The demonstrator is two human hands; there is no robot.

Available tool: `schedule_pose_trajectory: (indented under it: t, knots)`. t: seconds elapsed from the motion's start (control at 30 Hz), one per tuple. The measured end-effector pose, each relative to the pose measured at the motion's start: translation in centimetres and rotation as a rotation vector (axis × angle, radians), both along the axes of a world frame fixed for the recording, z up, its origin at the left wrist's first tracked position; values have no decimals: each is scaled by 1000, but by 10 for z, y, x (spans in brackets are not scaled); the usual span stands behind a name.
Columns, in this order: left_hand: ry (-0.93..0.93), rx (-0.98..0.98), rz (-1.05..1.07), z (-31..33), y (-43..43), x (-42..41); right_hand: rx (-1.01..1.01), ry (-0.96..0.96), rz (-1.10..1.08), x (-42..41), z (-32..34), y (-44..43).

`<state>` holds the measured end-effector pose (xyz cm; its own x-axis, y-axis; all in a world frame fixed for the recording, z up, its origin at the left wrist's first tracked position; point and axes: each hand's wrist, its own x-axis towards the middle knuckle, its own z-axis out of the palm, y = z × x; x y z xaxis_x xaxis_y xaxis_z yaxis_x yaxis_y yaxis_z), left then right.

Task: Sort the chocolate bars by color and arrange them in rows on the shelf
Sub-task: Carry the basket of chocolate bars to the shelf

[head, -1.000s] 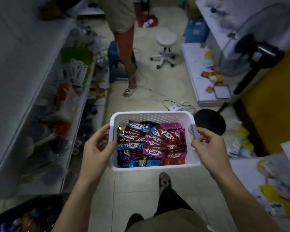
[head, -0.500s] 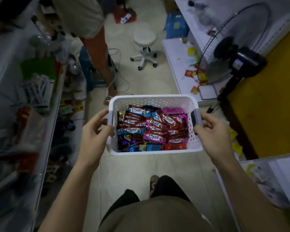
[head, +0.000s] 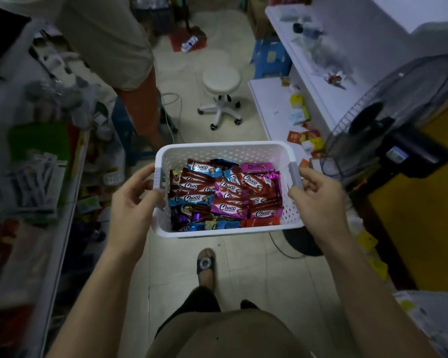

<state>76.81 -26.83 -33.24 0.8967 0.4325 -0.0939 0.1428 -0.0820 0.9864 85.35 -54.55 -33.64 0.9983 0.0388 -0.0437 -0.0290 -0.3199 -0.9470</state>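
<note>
White basket (head: 225,151) mid-frame, left hand (head: 133,202) gripping left rim, right hand (head: 318,200) gripping right handle, bars (head: 225,195) inside, wrappers labelled "Choco", red, blue, pink, purple.

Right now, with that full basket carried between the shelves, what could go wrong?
The chocolate bars lie heaped in the white basket, gripped only at its ends by the left hand and right hand; a tilt might spill some. A cable trails across the floor ahead near the stool: a possible trip.
</note>
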Motion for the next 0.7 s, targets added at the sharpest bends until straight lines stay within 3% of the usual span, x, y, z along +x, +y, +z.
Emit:
schedule_pose_trajectory:
  t: [0.33,0.7]
  knots:
    - [-38,-28,-102,27,104,168,-38,-20,-72,151,17,93]
    - [-22,-38,-150,21,146,345,-47,22,-138,312,4,131]
